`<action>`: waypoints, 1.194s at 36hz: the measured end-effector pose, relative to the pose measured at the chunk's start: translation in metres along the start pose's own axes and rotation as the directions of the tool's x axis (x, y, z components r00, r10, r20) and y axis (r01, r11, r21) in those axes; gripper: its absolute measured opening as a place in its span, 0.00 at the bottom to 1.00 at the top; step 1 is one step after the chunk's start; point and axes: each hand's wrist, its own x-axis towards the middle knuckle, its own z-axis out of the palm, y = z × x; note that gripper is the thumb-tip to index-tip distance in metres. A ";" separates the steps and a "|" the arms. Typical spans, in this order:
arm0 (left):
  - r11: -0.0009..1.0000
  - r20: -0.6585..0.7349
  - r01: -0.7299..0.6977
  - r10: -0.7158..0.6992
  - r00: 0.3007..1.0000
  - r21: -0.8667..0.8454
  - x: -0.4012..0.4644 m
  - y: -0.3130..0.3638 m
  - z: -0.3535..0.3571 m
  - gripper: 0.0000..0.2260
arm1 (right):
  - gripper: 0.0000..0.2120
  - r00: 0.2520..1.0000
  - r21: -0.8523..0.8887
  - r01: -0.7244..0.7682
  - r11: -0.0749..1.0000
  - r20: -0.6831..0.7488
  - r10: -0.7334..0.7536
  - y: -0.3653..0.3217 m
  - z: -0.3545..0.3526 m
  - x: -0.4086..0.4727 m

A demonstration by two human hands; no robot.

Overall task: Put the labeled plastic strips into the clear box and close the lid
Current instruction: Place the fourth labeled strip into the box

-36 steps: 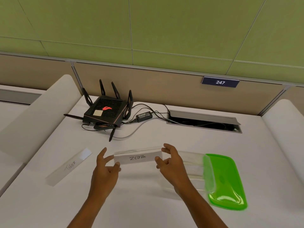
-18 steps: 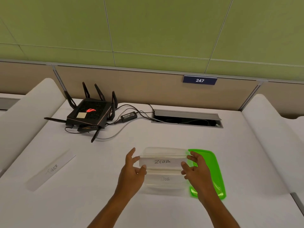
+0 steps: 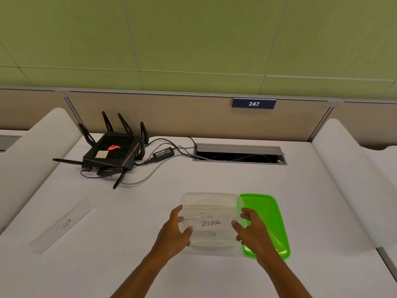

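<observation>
The clear box stands open on the white table in front of me. Inside it lie a strip marked DOG and another with a faint label. The strip marked ZEBRA is down in the box between them. My left hand pinches its left end and my right hand its right end. The green lid lies flat against the box's right side, partly behind my right hand. A strip marked TIGER lies alone on the table at the left.
A black router with antennas, its power adapter and cables sit at the back left. An open cable hatch is at the back. White curved dividers border both sides of the table.
Both hands carried the ZEBRA strip rightwards from above the table to over the box, then lowered it inside. The TIGER strip stayed where it was.
</observation>
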 end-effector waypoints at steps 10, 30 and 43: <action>0.994 0.087 0.012 -0.021 0.996 0.105 0.005 0.013 0.004 0.32 | 0.27 0.997 -0.132 -0.033 0.991 0.069 0.042 -0.006 0.008 0.002; 0.983 0.190 0.096 -0.125 0.974 0.155 0.010 0.014 0.010 0.32 | 0.29 0.986 -0.316 -0.117 0.942 0.074 0.147 -0.004 0.018 -0.003; 0.997 0.000 -0.013 0.013 1.000 -0.081 0.015 -0.006 -0.013 0.23 | 0.21 0.998 -0.263 0.061 0.963 0.000 -0.063 -0.012 0.038 -0.005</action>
